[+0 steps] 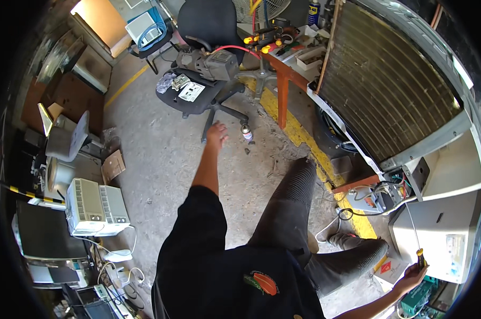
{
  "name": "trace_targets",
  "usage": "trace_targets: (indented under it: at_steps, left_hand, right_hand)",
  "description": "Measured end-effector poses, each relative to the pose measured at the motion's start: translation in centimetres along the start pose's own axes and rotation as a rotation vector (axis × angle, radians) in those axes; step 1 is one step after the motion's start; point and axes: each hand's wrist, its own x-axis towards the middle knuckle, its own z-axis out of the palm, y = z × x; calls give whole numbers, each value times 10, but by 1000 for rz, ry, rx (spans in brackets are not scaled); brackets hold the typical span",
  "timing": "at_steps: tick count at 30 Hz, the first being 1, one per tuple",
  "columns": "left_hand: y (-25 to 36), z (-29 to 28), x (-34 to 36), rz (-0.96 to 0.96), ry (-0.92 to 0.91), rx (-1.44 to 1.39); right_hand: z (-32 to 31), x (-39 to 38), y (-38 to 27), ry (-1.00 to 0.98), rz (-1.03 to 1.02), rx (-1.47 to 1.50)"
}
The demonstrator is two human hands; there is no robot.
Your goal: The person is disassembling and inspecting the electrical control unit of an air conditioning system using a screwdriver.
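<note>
Head view: right hand (412, 278), lower right of frame, closed round the handle of a screwdriver (420, 255), metal end aimed up toward wires (392, 192) at mid right; handle grip presumably leaves the metal end free. Left hand (216, 136), upper centre, stretched out, empty, fingers loosely parted, near a can (247, 133) upright on the floor (160, 154). Motor (219, 65) sits on a chair (196, 108), upper middle, probably to keep it off the ground

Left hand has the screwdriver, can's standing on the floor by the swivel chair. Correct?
Wrong hand: the head view shows the screwdriver in the right hand. The can does stand on the floor by the swivel chair.
</note>
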Motion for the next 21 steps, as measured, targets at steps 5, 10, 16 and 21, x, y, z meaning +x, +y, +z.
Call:
trace_targets:
  at_steps: [5, 10, 16, 21]
  left_hand:
    - [37, -45, 61, -223, 478, -352]
    - [78, -67, 119, -159, 600, -360]
    - [104, -59, 158, -239, 761, -176]
    - [104, -57, 183, -262, 827, 156]
  right_hand:
    - [-35, 15, 20, 81, -13, -22]
    - [-30, 14, 19, 139, 80, 33]
    - [-4, -10, -18, 207, 89, 58]
    - [18, -17, -38, 264, 87, 84]
